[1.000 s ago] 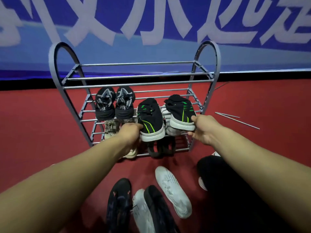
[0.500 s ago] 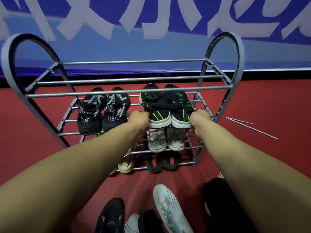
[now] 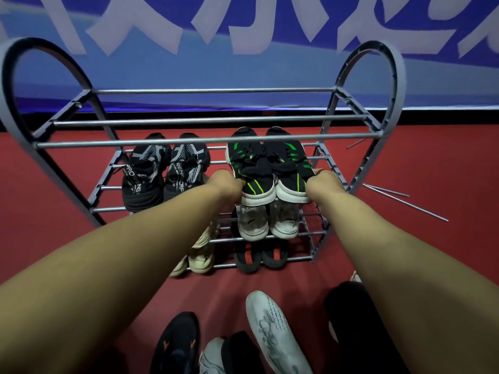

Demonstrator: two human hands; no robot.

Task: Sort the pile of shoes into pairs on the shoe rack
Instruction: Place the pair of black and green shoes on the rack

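left hand (image 3: 226, 184) and right hand (image 3: 322, 184) each gripped a heel of the black-green pair (image 3: 266, 171) on the shoe rack (image 3: 205, 141) second tier; heels overhung the front bar, so letting go early risked them tipping off.

The top tier of the shoe rack (image 3: 205, 143) carries bare rails across the frame's centre; access from above is open. On the second tier, the black-and-grey pair (image 3: 164, 171) fills the left and the green-striped pair (image 3: 266, 168) the right, with a narrow gap between. Lower tiers are occupied. Loose shoes (image 3: 275, 333) obstruct the floor (image 3: 67, 171) at lower centre.
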